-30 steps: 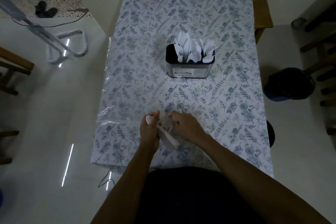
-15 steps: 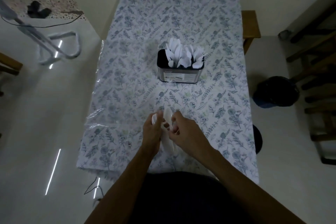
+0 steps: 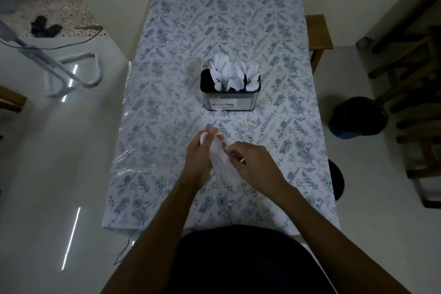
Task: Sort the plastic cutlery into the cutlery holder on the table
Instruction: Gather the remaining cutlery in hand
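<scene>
1. On the far left, a white metal frame point(image 3: 71, 74) is standing on the glossy floor, and a dark bundle point(image 3: 45, 28) is lying on the speckled floor behind it.
2. Your left hand point(image 3: 196, 157) is hovering over the near part of the desk point(image 3: 167, 114); its grip is curling around a bunch of white plastic cutlery point(image 3: 218, 155).
3. Your right hand point(image 3: 253, 164) is touching the same bunch from the other side, and its fingers point(image 3: 232, 154) are pinching one piece in it. I cannot tell which kind of piece it is.
4. The cutlery holder point(image 3: 230, 100) is standing upright in the middle of the desk, well apart from your hands. White pieces are sticking out of it, with forks point(image 3: 253, 74) in the right compartment.
5. On the right, a dark bin point(image 3: 358, 117) is standing on the floor beside the desk.
</scene>
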